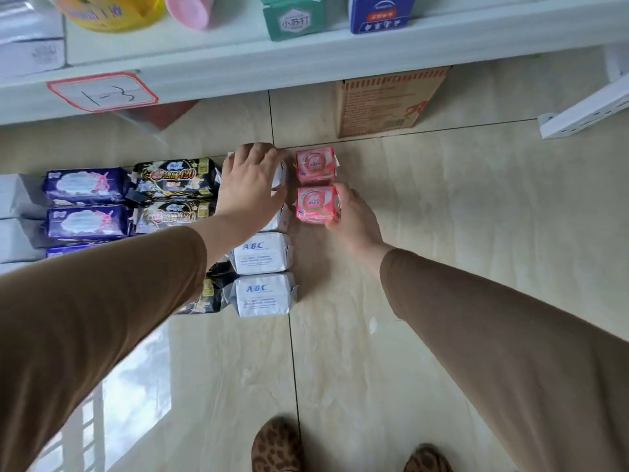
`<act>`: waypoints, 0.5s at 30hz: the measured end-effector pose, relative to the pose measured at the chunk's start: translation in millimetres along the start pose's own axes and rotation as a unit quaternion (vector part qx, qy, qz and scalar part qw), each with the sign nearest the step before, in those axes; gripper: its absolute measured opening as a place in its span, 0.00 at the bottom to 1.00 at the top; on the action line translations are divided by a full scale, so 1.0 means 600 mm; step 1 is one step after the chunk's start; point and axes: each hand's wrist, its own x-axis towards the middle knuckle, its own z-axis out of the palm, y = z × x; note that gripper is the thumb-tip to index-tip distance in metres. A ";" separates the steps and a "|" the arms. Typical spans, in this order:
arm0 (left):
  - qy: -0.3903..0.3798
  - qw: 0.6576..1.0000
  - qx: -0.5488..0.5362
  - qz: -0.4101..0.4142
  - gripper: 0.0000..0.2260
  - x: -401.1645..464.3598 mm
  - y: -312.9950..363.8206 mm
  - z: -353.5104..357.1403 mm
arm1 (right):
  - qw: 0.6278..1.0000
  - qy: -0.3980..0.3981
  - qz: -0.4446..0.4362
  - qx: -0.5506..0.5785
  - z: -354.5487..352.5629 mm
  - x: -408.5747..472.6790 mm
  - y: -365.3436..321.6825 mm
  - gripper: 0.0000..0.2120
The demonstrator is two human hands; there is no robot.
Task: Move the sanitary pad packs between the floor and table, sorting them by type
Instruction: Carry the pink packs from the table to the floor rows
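Pad packs lie in columns on the tiled floor. My left hand point(250, 178) grips the far white pack point(279, 173) at the head of the white ABC column point(260, 253). My right hand point(350, 216) holds the nearer pink pack point(315, 204), which lies just in front of another pink pack point(315, 165). Left of the white column lie black packs point(177, 175) and then purple packs point(86, 185). Grey-white packs point(17, 195) show at the far left edge.
A white table or shelf edge point(306, 59) with a red-bordered label point(102, 92) spans the top, carrying boxes and a yellow tub. A cardboard box point(384, 103) stands on the floor beneath it. A white bracket point(585, 110) lies at right. My slippers point(277, 444) are at the bottom.
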 end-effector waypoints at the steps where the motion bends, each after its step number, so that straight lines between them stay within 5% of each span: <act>1: 0.000 1.000 -0.003 0.000 0.24 -0.009 -0.003 0.001 | 1.000 0.011 0.000 -0.001 0.002 0.004 -0.002 0.26; 15: -0.038 0.997 -0.048 -0.039 0.22 -0.140 0.048 -0.084 | 0.996 -0.009 0.032 -0.078 -0.095 -0.141 -0.045 0.34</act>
